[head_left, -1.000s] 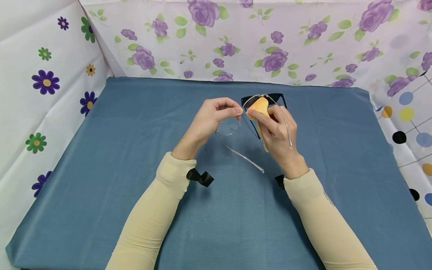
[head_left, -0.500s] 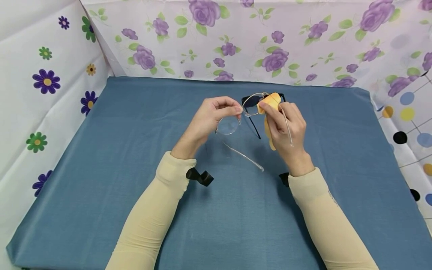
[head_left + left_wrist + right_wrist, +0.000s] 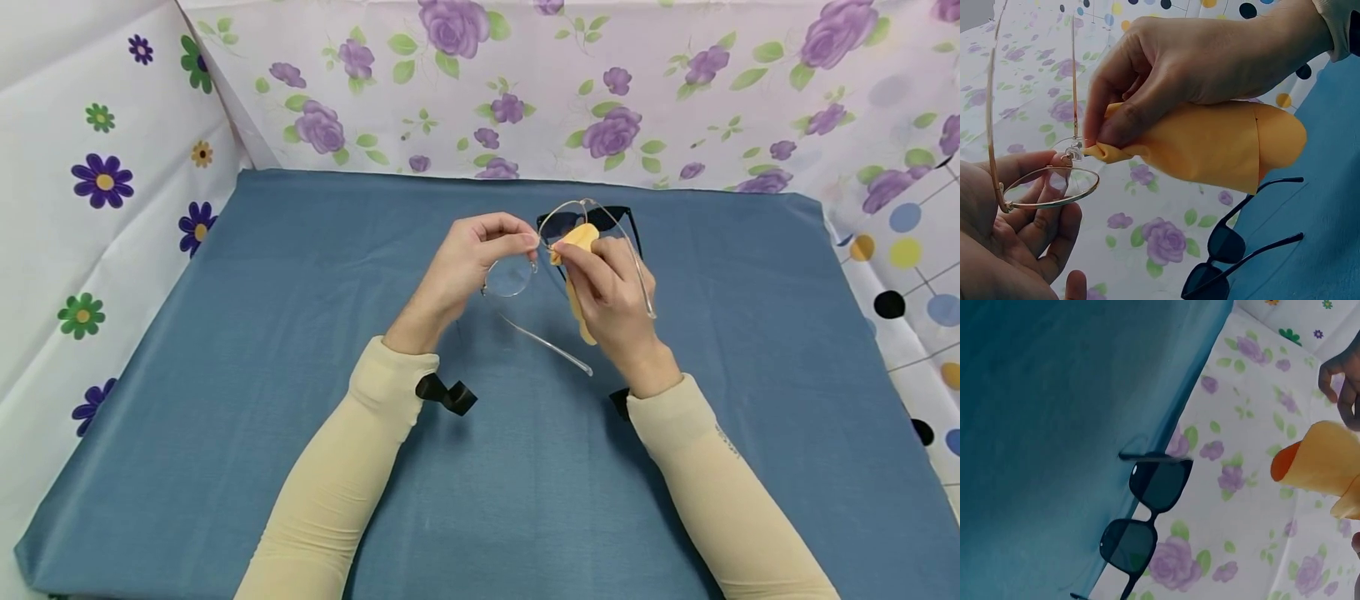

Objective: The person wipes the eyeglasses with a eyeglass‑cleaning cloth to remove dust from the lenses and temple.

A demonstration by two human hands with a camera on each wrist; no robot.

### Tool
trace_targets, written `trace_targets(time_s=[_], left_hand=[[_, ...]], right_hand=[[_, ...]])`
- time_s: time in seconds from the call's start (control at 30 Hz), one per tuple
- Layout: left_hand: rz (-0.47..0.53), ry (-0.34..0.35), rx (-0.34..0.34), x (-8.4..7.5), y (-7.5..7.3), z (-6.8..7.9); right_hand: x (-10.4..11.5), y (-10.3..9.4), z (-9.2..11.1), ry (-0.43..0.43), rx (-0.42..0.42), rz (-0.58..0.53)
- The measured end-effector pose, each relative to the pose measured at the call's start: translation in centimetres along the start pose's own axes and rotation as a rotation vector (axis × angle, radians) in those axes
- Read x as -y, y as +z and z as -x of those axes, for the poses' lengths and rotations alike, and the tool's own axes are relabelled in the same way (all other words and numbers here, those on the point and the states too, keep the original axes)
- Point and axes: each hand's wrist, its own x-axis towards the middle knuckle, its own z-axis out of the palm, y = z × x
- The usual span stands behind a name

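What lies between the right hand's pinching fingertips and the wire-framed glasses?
A yellow cloth: in the left wrist view, the right hand pinches it and its twisted end reaches the wire-framed glasses near the bridge.

The left arm (image 3: 330,475) and right arm (image 3: 723,475) reach in over the near side of the desk (image 3: 187,467), converging. Above the desk's far half, the left hand (image 3: 486,257) pinches with thumb against fingers, and near it the right hand (image 3: 618,304) pinches too, fingers bent.

Nothing legible; the right sleeve (image 3: 731,492) bears marks (image 3: 727,442) (perhaps letters).
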Motion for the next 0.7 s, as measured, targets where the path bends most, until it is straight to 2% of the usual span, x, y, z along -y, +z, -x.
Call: trace_targets(time_s=[0.4, 0.57, 0.7], left_hand=[[0.003, -0.009, 0.006, -0.22, -0.01, -0.05], [0.011, 0.01, -0.02, -0.11, 0.02, -0.01], [0.04, 0.034, -0.073, 0.04, -0.06, -0.06]], right_hand=[[-0.98, -0.83, -0.53, 0.054, -0.048, 0.038], [-0.75, -0.71, -0.49, 0.067, 0.016, 0.024], [-0.2, -0.54, -0.68, 0.113, 0.035, -0.07]])
